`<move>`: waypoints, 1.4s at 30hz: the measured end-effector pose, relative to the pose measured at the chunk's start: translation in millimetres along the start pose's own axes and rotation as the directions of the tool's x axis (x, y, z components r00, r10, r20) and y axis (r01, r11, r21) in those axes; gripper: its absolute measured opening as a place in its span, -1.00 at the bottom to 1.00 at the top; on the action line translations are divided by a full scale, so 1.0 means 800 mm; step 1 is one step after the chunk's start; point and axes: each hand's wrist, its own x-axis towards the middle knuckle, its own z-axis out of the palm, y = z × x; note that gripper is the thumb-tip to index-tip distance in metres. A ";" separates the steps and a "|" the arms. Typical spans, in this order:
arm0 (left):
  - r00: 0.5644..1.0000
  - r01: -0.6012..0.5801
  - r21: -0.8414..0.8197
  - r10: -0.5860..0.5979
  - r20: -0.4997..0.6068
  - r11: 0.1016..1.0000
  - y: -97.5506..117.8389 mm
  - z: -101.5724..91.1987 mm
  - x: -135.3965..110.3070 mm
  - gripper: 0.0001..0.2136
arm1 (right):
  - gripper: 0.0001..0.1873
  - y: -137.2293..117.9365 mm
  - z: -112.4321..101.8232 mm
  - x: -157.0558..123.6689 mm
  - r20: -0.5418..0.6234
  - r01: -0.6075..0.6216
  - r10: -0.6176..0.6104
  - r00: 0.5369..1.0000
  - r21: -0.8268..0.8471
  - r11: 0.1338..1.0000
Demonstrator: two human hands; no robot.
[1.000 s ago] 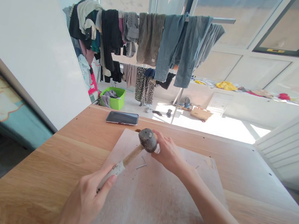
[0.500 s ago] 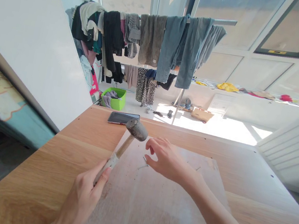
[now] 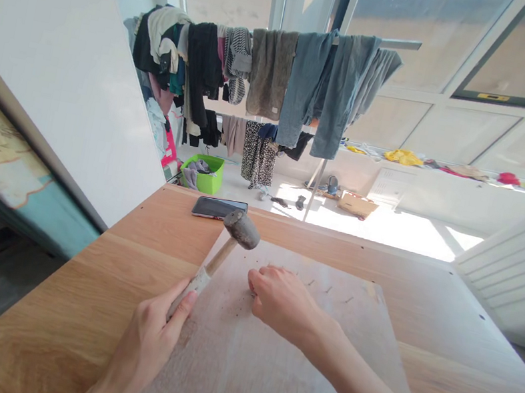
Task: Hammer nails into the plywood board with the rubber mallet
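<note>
The right hand [image 3: 278, 294] curls its fingers over the board [image 3: 237, 368]; the left hand [image 3: 152, 326] wraps around the hammer [image 3: 220, 257].
The right fingertips are hidden, so I cannot tell what they pinch; since the earlier frame, they have curled in and come lower. The hammer's head is at their upper left, near the frame's centre; small nails [image 3: 328, 290], hard to make out, are rightward.
</note>
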 end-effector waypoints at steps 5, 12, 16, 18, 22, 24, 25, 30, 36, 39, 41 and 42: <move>1.000 -0.009 -0.007 0.009 -0.002 1.000 0.002 0.001 0.000 -0.48 | -0.79 0.016 0.006 0.012 -0.277 0.125 -0.046 0.960 0.277 0.953; 1.000 -0.018 -0.006 0.018 -0.015 1.000 0.000 0.000 -0.003 -0.51 | -0.83 0.051 0.024 0.031 -0.631 0.191 0.190 0.752 0.484 0.854; 1.000 -0.014 -0.030 0.014 -0.019 0.999 0.001 0.000 -0.004 -0.52 | -0.82 0.055 0.035 0.034 -0.591 0.140 0.149 0.793 0.415 0.899; 1.000 -0.013 -0.041 0.012 -0.015 0.999 0.003 -0.001 -0.004 -0.52 | -0.83 0.054 0.040 0.034 -0.587 0.126 0.115 0.802 0.354 0.926; 1.000 -0.022 -0.031 0.022 -0.008 0.999 0.003 -0.001 -0.003 -0.53 | -0.83 0.054 0.047 0.036 -0.569 0.096 0.091 0.817 0.289 0.952; 1.000 -0.027 -0.022 0.027 -0.005 0.999 0.002 -0.001 -0.004 -0.54 | -0.84 0.055 0.049 0.037 -0.556 0.084 0.085 0.827 0.273 0.958; 1.000 -0.030 -0.019 0.030 -0.003 0.999 0.002 -0.001 -0.004 -0.55 | -0.84 0.055 0.050 0.038 -0.552 0.084 0.084 0.829 0.272 0.959; 1.000 -0.030 -0.009 0.030 0.000 0.999 0.002 0.000 -0.003 -0.55 | -0.80 0.055 0.051 0.038 -0.553 0.096 0.092 0.828 0.301 0.949; 1.000 -0.029 -0.015 0.028 -0.012 0.999 0.007 -0.001 -0.002 -0.53 | -0.86 0.057 0.052 0.037 -0.516 0.075 0.068 0.854 0.251 0.965; 1.000 -0.022 -0.024 0.022 -0.002 0.999 0.007 -0.002 -0.002 -0.55 | -0.84 0.058 0.053 0.038 -0.529 0.085 0.066 0.846 0.256 0.963; 1.000 -0.023 -0.031 0.023 0.000 0.999 0.005 -0.001 -0.002 -0.56 | -0.75 0.058 0.055 0.039 -0.530 0.086 0.076 0.845 0.274 0.958; 1.000 -0.025 -0.034 0.025 0.003 0.999 0.003 0.000 -0.003 -0.55 | -0.71 0.059 0.056 0.040 -0.529 0.083 0.085 0.844 0.285 0.955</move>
